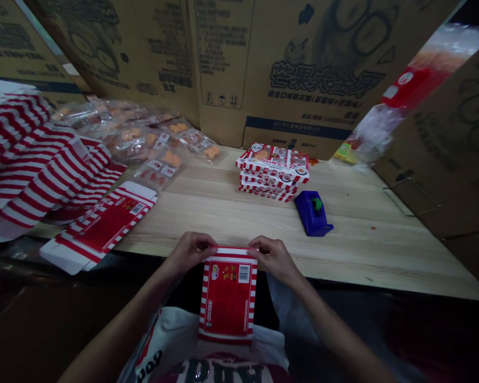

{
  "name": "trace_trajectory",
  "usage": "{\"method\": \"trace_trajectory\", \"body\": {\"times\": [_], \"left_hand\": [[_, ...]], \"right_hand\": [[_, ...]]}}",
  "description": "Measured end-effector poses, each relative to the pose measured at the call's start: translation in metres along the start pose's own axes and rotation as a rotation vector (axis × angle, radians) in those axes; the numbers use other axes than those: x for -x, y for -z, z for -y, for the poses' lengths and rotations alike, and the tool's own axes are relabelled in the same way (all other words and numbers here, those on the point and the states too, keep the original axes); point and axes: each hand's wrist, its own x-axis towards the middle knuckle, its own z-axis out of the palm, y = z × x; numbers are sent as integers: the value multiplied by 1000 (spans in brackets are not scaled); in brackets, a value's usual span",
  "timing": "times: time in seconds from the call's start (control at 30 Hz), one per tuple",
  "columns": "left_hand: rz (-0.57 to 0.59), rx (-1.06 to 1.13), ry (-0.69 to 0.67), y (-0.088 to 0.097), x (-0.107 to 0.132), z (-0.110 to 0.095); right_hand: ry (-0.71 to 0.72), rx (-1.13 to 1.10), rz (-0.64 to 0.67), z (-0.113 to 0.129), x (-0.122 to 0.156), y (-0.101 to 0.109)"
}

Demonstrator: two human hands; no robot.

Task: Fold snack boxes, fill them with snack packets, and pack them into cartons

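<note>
I hold a red and white striped carton (228, 298) upright against my lap, its printed back facing me. My left hand (189, 251) pinches its top left corner and my right hand (274, 256) pinches its top right corner, at the near edge of the wooden table (231, 223). Both hands are closed on the carton's top flap.
A stack of finished striped boxes (273, 171) sits mid-table, with a blue tape dispenser (312, 213) beside it. Flat striped cartons (99, 226) and a larger pile (27, 159) lie at left. Clear snack packets (143, 141) spread behind them. Large cardboard boxes (303, 69) wall the back and right.
</note>
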Motion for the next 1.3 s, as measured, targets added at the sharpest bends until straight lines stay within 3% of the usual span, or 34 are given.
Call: {"method": "trace_trajectory", "body": {"times": [0.1,0.37,0.57,0.77,0.87,0.9,1.03,1.07,1.17,1.3], "left_hand": [[85,101,54,5,-7,-2],[52,77,-48,2,2,1],[-71,481,21,-27,14,28],[-167,437,-44,-37,18,32],[-154,419,-4,-36,19,29],[-155,428,24,-36,19,29],[-213,525,177,-47,16,31],[-223,541,203,-51,16,29],[-236,546,228,-58,14,21],[-238,541,245,-59,12,14]], "right_hand": [[-21,-8,38,10,-6,4],[-43,-156,-6,9,12,-5],[21,-221,-195,4,29,-23],[64,-206,-210,-2,39,-30],[68,-167,-261,-14,36,-4],[61,-134,-350,-20,34,14],[-66,55,-917,-50,26,106],[-100,73,-980,-57,24,127],[-171,35,-948,-74,13,167],[-211,-92,-870,-85,-3,169]]}}
